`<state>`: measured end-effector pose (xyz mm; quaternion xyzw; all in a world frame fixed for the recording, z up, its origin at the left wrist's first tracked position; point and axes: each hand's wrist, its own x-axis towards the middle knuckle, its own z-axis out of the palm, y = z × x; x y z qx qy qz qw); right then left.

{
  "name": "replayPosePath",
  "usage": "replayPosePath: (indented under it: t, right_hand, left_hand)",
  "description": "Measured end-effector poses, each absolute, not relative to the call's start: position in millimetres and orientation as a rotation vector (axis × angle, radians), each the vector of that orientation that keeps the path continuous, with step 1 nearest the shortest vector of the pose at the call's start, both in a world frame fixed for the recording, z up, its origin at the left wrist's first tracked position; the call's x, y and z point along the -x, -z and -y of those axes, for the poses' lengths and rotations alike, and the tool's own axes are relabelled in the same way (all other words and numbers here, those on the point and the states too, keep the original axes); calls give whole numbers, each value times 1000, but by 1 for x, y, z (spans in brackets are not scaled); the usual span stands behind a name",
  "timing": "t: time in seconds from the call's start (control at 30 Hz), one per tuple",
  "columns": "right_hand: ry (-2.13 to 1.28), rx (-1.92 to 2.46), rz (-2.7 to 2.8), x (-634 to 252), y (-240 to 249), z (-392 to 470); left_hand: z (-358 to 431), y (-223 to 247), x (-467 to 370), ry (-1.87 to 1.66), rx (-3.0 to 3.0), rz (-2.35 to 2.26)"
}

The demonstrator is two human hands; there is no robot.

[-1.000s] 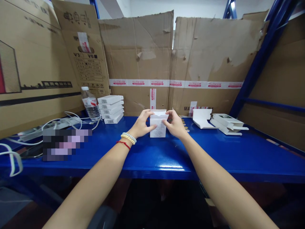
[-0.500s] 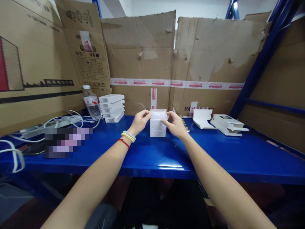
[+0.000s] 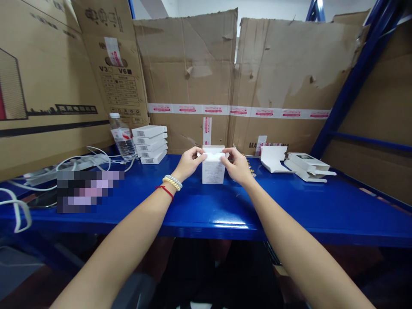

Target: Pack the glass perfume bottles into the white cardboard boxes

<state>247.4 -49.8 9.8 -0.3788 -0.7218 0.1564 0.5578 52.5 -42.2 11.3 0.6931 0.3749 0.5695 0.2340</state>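
Observation:
A small white box (image 3: 213,171) with fine print on its front stands upright on the blue table (image 3: 193,206), its top open and the back flap raised. My left hand (image 3: 190,162) pinches the box's top left corner between thumb and fingers. At the top right corner, my right hand (image 3: 236,164) grips the box the same way, thumb in front. White flaps show between the two hands. Part of the box's upper edge is hidden by my fingertips.
Stacked white boxes (image 3: 150,146) and a water bottle (image 3: 122,137) stand at the back left, near cables and a power strip (image 3: 77,162). An open white box (image 3: 275,161) and further white boxes (image 3: 307,165) lie right. Small gold-coloured pieces (image 3: 252,171) sit behind my right hand.
My left thumb has come round to the front of the box's top edge, and the white flaps between my hands have shifted. The view has moved slightly.

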Motion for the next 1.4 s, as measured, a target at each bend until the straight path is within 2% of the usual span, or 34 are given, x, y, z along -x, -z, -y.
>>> replayPosePath:
  t: [0.17,0.57,0.73,0.93,1.07,1.23,1.4]
  right_hand:
    - [-410,881,1736,-247,-8,50]
    - [-696,891,1679,-245,-1,39]
    - [-841,835,1356,-243,-7,37]
    - [-812,761,1211,-242,-10,41]
    - [-671,854,1176,-243,-8,40]
    - [-572,944,1309,-243,-9,43]
    - [-464,982,1429,-240,-11,48]
  left_hand:
    - [48,-12,-52,-1420,-1934,-910]
    - [39,-5,-39,-1381,-1761,-865]
    - [37,8,-42,-1145,-1950,-1238]
    - [53,3,-73,-1421,-2256,-1557]
    - [51,-14,-57,-1468,-2027,-1992]
    - [39,-18,3,-977,-1603,-2488]
    - [33,-10,9,-888,-1797,-2701]
